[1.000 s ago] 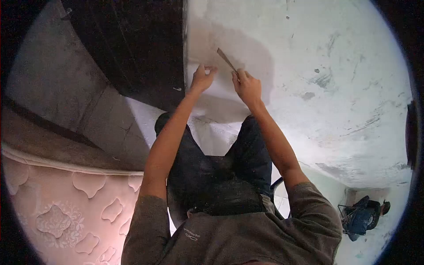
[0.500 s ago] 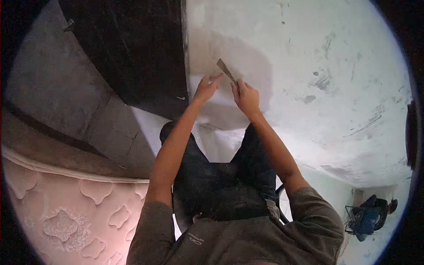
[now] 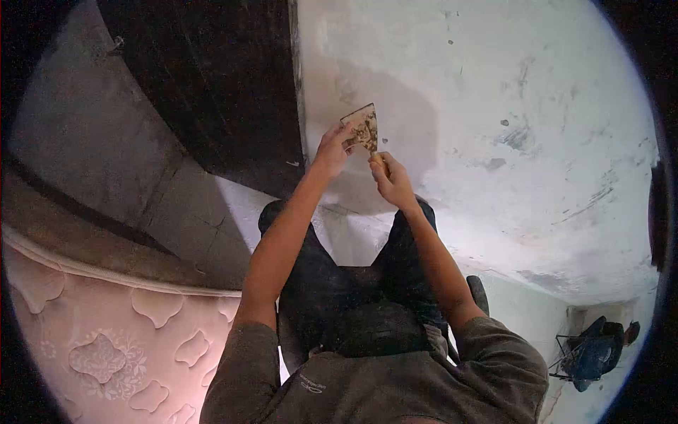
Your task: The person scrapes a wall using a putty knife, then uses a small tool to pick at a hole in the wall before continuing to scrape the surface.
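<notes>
Stained pale wall (image 3: pixel 537 198) fills the upper right. At upper centre, our scraper (image 3: pixel 367 131) could nick our left hand (image 3: pixel 330 152) if its handle (image 3: pixel 378 161) twisted. Our right hand (image 3: pixel 393 184) grips that handle, forearm slanting inward; the left reaches up to the blade (image 3: pixel 370 116), fingers bent, though whether pinching or just touching, we cannot tell.

A: What's the right hand (image 3: pixel 393 180) gripping?
B: A scraper (image 3: pixel 367 128), by its handle. The blade points away, spotted with brown residue.
A: And the left hand (image 3: pixel 332 150)?
B: Up at the blade's left side, fingers overlapping it.
A: What's around them?
B: A scuffed pale wall (image 3: pixel 537 85) beyond and to the right, a dark panel (image 3: pixel 219 85) far left, and a pink quilted mattress (image 3: pixel 166 339) near left.
</notes>
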{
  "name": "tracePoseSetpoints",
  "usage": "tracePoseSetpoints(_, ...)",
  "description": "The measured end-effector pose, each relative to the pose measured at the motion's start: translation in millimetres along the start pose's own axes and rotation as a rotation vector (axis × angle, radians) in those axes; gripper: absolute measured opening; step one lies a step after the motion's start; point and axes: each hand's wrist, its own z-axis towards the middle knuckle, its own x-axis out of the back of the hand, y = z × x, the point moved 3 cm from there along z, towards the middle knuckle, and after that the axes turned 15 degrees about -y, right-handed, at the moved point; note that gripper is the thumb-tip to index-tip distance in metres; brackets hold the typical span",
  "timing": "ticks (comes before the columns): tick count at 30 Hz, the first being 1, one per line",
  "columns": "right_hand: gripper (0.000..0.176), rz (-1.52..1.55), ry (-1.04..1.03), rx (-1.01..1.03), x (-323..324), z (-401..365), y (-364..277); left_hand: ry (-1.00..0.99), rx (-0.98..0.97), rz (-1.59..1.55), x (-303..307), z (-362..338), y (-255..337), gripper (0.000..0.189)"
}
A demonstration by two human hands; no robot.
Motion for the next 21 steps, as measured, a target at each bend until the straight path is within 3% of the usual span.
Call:
tracePoseSetpoints(4, 0.019, -0.265, 0.077, 0.149, 12, 10, -18, 0.056, 0.053, 0.081, 0, 2, 7, 0.031)
tracePoseSetpoints(6, 0.021, -0.521, 0.224, 0.231, 23, 22, -44, 0.053, 0.052, 0.089, -3, 1, 11, 0.033)
tracePoseSetpoints(9, 0.022, -0.591, 0.359, 0.374, 30, 47, -67, 0.113, -0.001, 0.254, -11, -3, 22, 0.036)
tracePoseSetpoints(12, 0.022, -0.762, 0.222, 0.351, 33, 68, -68, 0.141, -0.059, 0.291, -7, 0, 30, 0.034)
tracePoseSetpoints(15, 0.019, -0.680, 0.388, 0.394, 30, 67, -81, 0.200, -0.113, 0.368, -8, -2, 46, 0.031)
tracePoseSetpoints(19, 0.021, -0.791, 0.195, 0.329, 27, 77, -71, 0.282, -0.189, 0.404, -10, -6, 55, 0.026)
tracePoseSetpoints(21, 0.024, -0.692, 0.403, 0.431, 26, 70, -79, 0.301, -0.216, 0.400, -7, -5, 63, 0.025)
